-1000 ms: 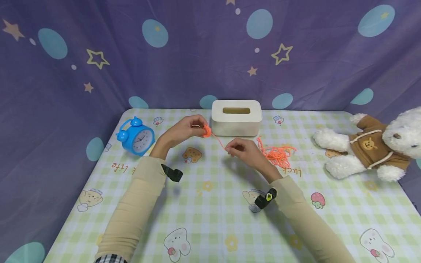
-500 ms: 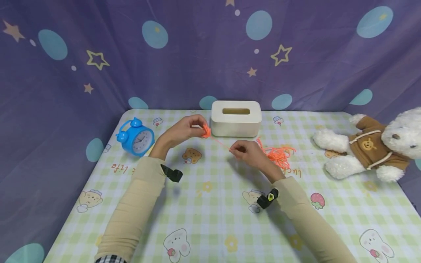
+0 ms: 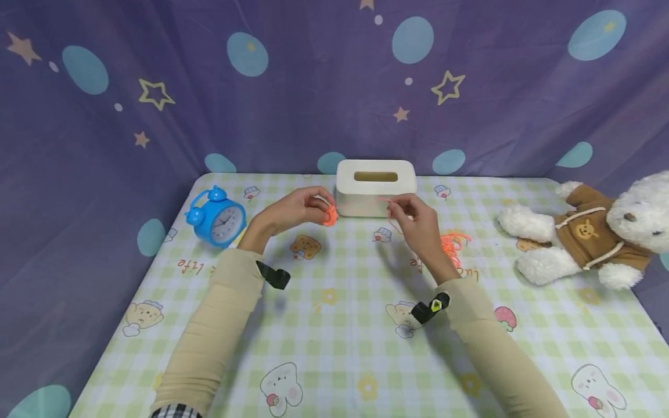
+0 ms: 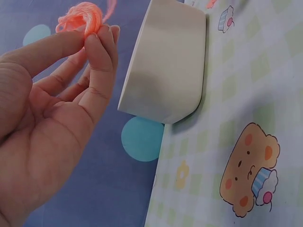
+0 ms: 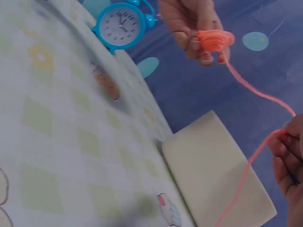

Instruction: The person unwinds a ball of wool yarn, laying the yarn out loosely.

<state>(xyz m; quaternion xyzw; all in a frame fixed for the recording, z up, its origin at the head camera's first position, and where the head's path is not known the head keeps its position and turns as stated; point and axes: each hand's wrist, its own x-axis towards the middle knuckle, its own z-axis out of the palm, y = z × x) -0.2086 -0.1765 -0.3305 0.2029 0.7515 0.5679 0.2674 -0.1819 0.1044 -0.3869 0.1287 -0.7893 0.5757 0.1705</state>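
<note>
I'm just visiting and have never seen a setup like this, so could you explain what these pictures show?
There is no machine doing the work here, just a person. The wide picture is taken from the person's head, looking forward and down; the close ones are taken from each wrist. The left hand pinches a small wound bundle of orange yarn; the right hand pinches the orange strand leading from it. On the green-and-white checked cloth are a loose orange yarn pile, a round blue alarm clock, a cream rectangular box with a slotted top and a white plush toy in a brown hoodie.
</note>
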